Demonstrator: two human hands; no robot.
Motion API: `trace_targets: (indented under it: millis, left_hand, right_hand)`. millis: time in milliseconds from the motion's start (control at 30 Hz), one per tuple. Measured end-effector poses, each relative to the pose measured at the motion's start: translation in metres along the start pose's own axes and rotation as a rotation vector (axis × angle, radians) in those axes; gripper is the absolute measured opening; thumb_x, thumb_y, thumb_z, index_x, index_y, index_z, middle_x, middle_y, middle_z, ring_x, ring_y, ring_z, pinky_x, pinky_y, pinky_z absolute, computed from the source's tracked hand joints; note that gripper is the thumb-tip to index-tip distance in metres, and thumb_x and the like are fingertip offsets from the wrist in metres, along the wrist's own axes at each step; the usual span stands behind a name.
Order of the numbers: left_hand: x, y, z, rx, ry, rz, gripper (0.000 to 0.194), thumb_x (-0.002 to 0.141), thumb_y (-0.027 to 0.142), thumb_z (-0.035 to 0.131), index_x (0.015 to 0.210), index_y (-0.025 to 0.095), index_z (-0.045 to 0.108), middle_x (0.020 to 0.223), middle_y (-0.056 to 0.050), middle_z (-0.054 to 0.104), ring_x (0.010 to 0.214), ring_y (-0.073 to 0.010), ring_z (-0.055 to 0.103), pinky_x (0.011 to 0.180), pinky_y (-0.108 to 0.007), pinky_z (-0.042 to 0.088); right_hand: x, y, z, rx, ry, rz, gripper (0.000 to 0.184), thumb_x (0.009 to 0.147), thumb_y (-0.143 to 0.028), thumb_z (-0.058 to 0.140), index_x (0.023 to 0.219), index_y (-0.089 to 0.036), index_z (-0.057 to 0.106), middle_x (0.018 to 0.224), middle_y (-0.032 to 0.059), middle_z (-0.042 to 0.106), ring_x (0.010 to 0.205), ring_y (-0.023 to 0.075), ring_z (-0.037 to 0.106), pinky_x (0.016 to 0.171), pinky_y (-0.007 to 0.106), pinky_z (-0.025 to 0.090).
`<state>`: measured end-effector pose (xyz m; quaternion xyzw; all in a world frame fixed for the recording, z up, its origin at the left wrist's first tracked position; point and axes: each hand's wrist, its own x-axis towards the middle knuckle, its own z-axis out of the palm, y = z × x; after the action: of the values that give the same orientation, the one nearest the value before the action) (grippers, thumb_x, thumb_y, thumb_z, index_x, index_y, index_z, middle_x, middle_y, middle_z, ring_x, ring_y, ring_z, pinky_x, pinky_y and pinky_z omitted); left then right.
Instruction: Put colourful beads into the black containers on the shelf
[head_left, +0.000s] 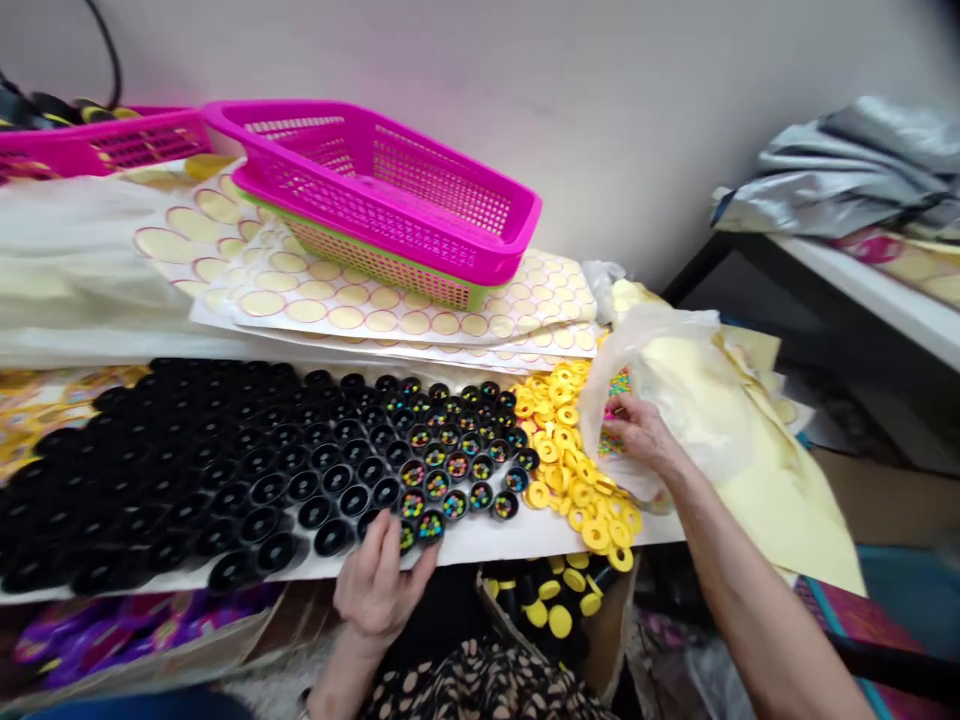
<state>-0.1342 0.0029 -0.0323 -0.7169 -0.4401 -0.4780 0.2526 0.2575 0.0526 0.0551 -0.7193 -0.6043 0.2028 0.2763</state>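
At the table's front edge, my left hand (381, 585) has its fingers and thumb closed around a small round black cup (407, 537) with colourful beads inside. Another bead-filled black cup (431, 526) stands just beside it. My right hand (637, 430) reaches into a clear plastic bag (679, 345) of tiny multicoloured beads (620, 382). A small pink thing (610, 413) shows at its pinched fingertips; its full shape is hidden. Rows of black cups (259, 462) cover the table; those toward the right hold beads, while many on the left show none.
Yellow rings (577, 470) are heaped between the cups and the bag. Behind lie sticker sheets (420, 320) under stacked pink baskets (390, 190). Below the edge, a box (615, 640) holds yellow-capped black pieces. A shelf (870, 265) with silvery bags juts in at right.
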Motion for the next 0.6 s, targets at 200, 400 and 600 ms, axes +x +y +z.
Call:
trace_targets:
  millis: [200, 400, 600]
  left_hand:
    - [0.003, -0.002, 0.003, 0.017, 0.027, 0.025, 0.077, 0.053, 0.033, 0.085, 0.118, 0.004, 0.056, 0.092, -0.019, 0.068, 0.069, -0.0204, 0.065, 0.06, -0.027, 0.05]
    - [0.005, -0.002, 0.003, 0.015, 0.048, 0.039, 0.079, 0.053, 0.034, 0.085, 0.12, 0.006, 0.054, 0.093, -0.019, 0.068, 0.067, -0.0197, 0.064, 0.059, -0.026, 0.05]
    - [0.001, -0.001, 0.001, 0.015, 0.018, 0.015, 0.072, 0.058, 0.035, 0.083, 0.118, 0.007, 0.055, 0.094, -0.018, 0.068, 0.071, -0.0199, 0.065, 0.062, -0.027, 0.051]
  right_hand:
    - [-0.025, -0.005, -0.009, 0.561, 0.279, 0.066, 0.024, 0.063, -0.029, 0.073, 0.082, -0.019, 0.064, 0.078, 0.0006, 0.064, 0.07, 0.0148, 0.058, 0.067, 0.029, 0.048]
    - [-0.027, -0.009, -0.005, 0.633, 0.339, 0.109, 0.029, 0.056, -0.029, 0.079, 0.08, -0.018, 0.067, 0.076, 0.0001, 0.066, 0.069, 0.0143, 0.059, 0.068, 0.03, 0.05]
    - [-0.032, -0.023, -0.012, 0.649, 0.351, 0.117, 0.028, 0.055, -0.027, 0.08, 0.079, -0.017, 0.068, 0.074, 0.0008, 0.066, 0.067, 0.0147, 0.06, 0.065, 0.03, 0.051]
